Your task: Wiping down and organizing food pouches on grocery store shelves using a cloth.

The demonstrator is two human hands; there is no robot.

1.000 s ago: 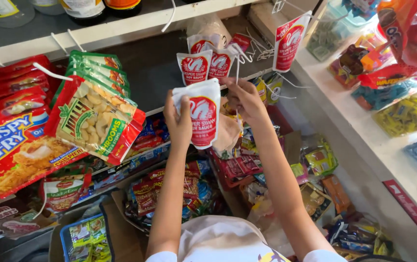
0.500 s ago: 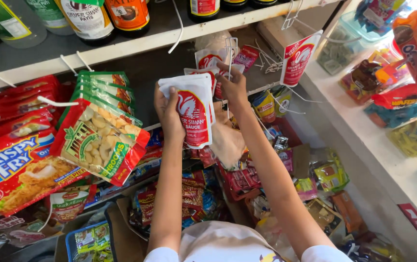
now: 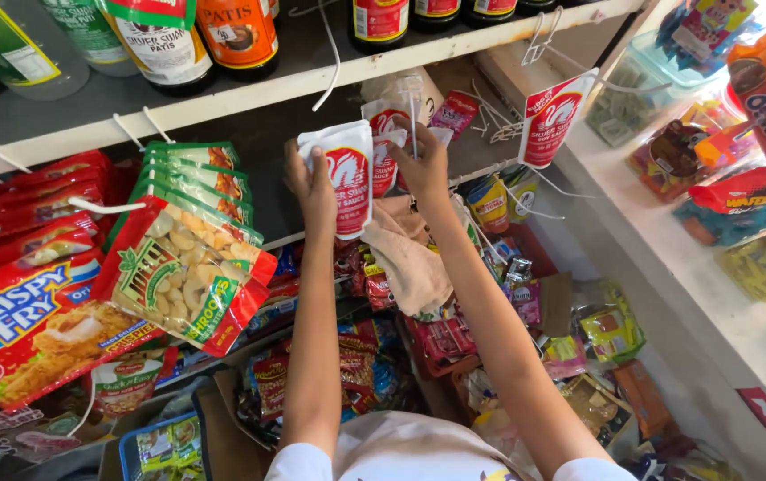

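The white sauce pouch [image 3: 345, 183] with the red emblem is held up just below the white shelf edge [image 3: 312, 82], pinched at its upper left corner by the left hand [image 3: 310, 178], whose fingers are closed on it. Compared with half a second and a full second ago, the pouch has been raised nearer to the shelf edge and closer to the wire peg hook [image 3: 413, 120] that juts out under that edge; this is judged to mean that the pouch is being brought to the hook, though it is not yet hung on it. The right hand [image 3: 420, 160] has been moved up as well and is now closed around the hook and the tops of the like pouches already hanging there [image 3: 385, 142]; how firmly it grips cannot be told.

In the head view, the only view given, the following are counted. One pouch is held. About two more of the same kind are seen on the hook under the shelf edge, partly hidden by the right hand. One further pouch of that kind [image 3: 554, 120] hangs alone farther right under the shelf edge. Roughly five green-topped snack packs [image 3: 189, 267] hang left of the hook, below the shelf edge. A beige cloth [image 3: 410, 263] is draped below the pouches
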